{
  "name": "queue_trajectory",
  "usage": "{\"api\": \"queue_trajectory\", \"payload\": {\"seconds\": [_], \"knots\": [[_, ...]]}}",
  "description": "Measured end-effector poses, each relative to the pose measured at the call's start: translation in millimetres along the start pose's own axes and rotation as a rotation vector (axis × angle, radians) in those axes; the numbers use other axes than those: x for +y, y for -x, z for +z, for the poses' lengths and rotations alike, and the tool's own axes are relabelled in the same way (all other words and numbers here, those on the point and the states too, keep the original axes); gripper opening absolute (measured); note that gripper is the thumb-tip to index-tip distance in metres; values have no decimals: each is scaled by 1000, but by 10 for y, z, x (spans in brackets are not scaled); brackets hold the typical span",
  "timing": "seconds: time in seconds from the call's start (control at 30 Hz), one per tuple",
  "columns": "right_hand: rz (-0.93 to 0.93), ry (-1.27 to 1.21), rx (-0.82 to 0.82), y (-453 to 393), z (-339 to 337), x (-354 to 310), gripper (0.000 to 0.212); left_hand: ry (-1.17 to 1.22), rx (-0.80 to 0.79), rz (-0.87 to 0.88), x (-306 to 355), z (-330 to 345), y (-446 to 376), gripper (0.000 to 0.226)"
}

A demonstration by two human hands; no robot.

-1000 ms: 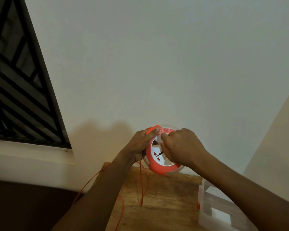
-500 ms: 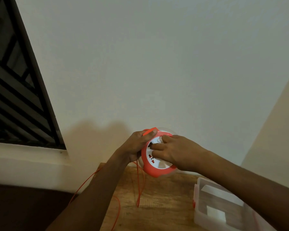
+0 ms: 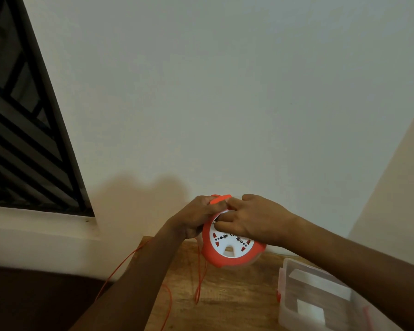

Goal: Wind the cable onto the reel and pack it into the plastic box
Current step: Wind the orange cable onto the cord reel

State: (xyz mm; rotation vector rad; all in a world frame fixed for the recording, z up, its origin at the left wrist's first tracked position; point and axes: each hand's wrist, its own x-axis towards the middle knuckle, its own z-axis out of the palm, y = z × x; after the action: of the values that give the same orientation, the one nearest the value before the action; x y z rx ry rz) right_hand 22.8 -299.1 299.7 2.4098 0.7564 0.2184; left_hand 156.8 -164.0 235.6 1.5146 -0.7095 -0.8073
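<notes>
Head cam: both hands' grip on reel (image 3: 230, 255), cable (image 3: 198, 278) dangling below.

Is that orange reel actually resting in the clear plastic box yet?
Apart. The head view shows the reel held up in both hands, with bare wooden table between it and the plastic box.
</notes>
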Motion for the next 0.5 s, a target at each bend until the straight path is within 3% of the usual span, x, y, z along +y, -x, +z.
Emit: {"api": "queue_trajectory", "payload": {"seconds": [0.2, 0.5], "knots": [[-3, 59, 40, 75, 55, 22, 73, -9, -9, 24, 13, 7, 14, 31], [178, 49, 112, 53, 99, 68, 69, 50, 99, 77, 41, -35, 4, 37]]}}
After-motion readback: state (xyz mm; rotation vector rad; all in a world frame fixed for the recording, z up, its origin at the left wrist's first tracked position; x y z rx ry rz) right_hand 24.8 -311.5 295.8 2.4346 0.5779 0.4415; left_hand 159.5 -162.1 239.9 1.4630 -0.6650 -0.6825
